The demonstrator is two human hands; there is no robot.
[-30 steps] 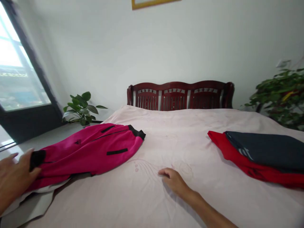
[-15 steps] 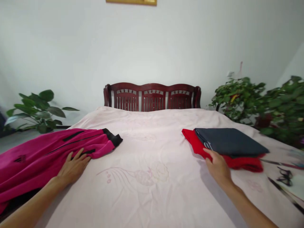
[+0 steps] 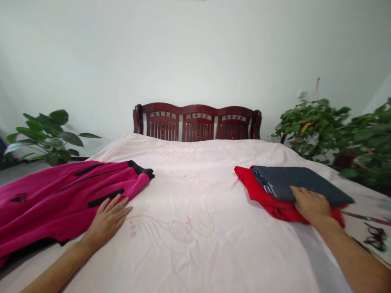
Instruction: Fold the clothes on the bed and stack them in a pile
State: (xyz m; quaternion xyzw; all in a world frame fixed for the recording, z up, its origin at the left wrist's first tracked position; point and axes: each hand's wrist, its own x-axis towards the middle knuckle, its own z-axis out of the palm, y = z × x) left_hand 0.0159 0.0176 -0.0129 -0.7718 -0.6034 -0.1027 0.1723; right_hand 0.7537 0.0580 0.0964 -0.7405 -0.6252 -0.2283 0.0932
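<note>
A magenta jacket (image 3: 61, 195) with black trim lies spread on the left side of a pale pink bedspread (image 3: 195, 228). My left hand (image 3: 108, 219) rests flat beside its lower edge, fingers stretched out and apart. On the right lies a folded dark grey garment (image 3: 305, 183) stacked on a folded red garment (image 3: 262, 191). My right hand (image 3: 311, 205) lies on the near edge of this stack, fingers curled down over the grey and red cloth. Whether the fingers grip the cloth is not visible.
A dark red wooden headboard (image 3: 197, 122) stands against the white wall. Potted plants stand at the left (image 3: 45, 136) and at the right (image 3: 332, 130) of the bed. Black scissors (image 3: 375, 238) and some flat items lie at the bed's right edge.
My right hand has slid from the stack's front left corner onto its near edge. My left hand has shifted slightly right, off the jacket onto the bedspread. The view has tilted down.
</note>
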